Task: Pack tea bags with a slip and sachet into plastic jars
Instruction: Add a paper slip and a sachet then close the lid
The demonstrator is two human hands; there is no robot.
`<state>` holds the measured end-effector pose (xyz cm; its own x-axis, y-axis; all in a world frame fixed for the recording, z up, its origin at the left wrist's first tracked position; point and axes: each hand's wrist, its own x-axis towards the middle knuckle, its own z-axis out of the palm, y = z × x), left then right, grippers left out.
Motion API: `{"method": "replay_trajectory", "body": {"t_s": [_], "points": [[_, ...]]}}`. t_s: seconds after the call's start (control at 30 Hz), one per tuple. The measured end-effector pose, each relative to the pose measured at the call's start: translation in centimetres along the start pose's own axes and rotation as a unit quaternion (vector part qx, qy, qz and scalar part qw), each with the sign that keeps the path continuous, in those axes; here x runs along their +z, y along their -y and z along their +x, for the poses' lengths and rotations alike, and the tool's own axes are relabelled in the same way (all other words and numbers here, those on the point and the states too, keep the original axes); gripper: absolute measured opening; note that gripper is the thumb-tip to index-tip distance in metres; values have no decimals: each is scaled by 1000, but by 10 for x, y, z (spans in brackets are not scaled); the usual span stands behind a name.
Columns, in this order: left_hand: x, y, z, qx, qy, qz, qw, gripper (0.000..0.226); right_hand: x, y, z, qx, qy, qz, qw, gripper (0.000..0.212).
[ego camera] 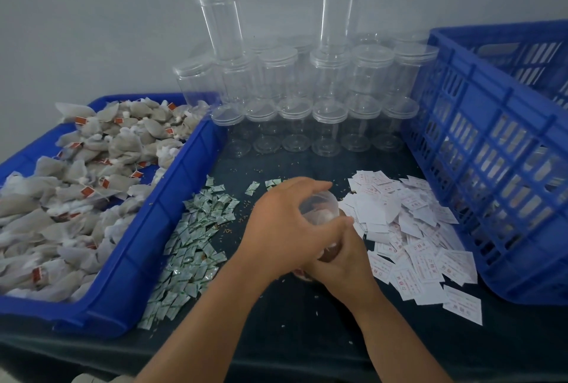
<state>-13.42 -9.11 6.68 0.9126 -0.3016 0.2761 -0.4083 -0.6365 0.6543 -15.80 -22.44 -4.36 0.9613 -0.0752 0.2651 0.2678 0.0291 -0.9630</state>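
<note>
Single head-worn wide-angle view. Looks forward and down across dark table (307, 321), from its near edge. Left hand (281, 224), right hand (341, 262) and jar (319, 207) close, centre frame; forearms enter from bottom. Blue tray (147, 229) fills left, blue crate (479, 167) right (edges bowed by lens), empty jars (329, 81) and wall (92, 14) at far end.

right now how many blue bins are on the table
2. A shallow blue tray at the left, heaped with tea bags; a taller slatted blue crate at the right, beside the paper slips. I see no others.
</note>
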Motion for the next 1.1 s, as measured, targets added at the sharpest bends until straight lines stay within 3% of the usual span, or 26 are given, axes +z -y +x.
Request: {"method": "replay_trajectory", "body": {"t_s": [0.1,0.2,0.33,0.43,0.5,0.53,0.63,0.73,0.9,1.1], "points": [[-11,12,8,25,108,-174,978,52,-3,-2,-4,52,57,124,989,45],[-27,26,16,43,233,-233,943,72,1,-7,-6,91,128,183,971,72],[-35,39,16,17,140,-187,972,91,4,1,3,26,73,110,991,58],[-28,35,3,-7,134,-123,983,98,6,-2,8,-23,-11,1,1000,67],[-15,25,-3,-21,90,-36,995,98,9,-4,6,-39,-8,-68,997,71],[-10,22,-3,-24,64,-31,997,93,9,-6,5,-38,13,-49,998,70],[-11,23,1,-23,91,-65,993,81,1,-6,2,-29,63,34,997,63],[-21,30,7,-20,146,-85,985,80,2,-1,3,5,75,32,997,59],[0,26,-5,-75,-1,-167,983,89,9,-4,0,-18,-4,-51,999,50],[16,30,-10,-80,-29,-215,973,76,3,-7,2,6,13,-6,1000,56]]}}
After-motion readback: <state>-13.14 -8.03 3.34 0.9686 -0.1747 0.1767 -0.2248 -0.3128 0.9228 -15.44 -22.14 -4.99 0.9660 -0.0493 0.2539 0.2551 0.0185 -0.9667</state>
